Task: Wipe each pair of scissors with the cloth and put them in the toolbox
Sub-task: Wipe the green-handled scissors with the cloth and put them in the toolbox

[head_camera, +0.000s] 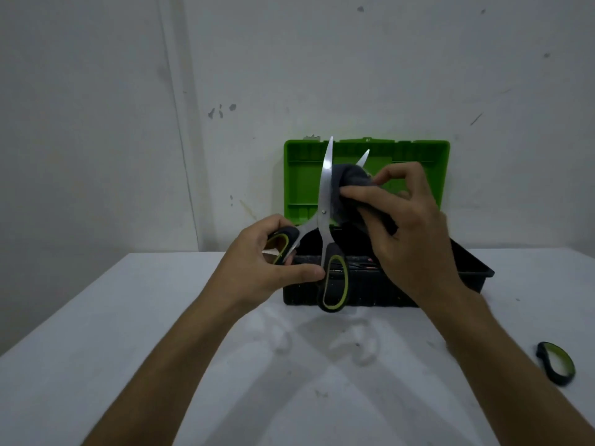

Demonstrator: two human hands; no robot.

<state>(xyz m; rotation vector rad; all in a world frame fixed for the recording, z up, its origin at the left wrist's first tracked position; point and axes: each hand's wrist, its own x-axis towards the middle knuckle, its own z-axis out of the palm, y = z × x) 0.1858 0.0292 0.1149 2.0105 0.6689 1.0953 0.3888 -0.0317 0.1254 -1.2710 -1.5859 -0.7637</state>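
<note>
On the white worktop (161,317), at about four o'clock from the hands, a loop handle of a second pair of scissors (556,363) lies at the frame edge, well apart and, by the look of it, not yet wiped. Nearer centre, the left hand (257,262) grasps one black-and-green handle of the open scissors (323,201), thumb against the other handle, blades pointing to twelve o'clock. At two o'clock from it the right hand (409,226) pinches the grey cloth (349,185) folded over the right blade, whose tip pokes out above. Beyond both stands the toolbox (450,278), green lid up against the wall.

To do this stroke well, I would hold the handles firmly so the blades cannot snap together, pinch the blade by its flats, and draw the cloth from pivot toward tip, keeping fingers behind the edge. Then treat the left blade alike.
</note>
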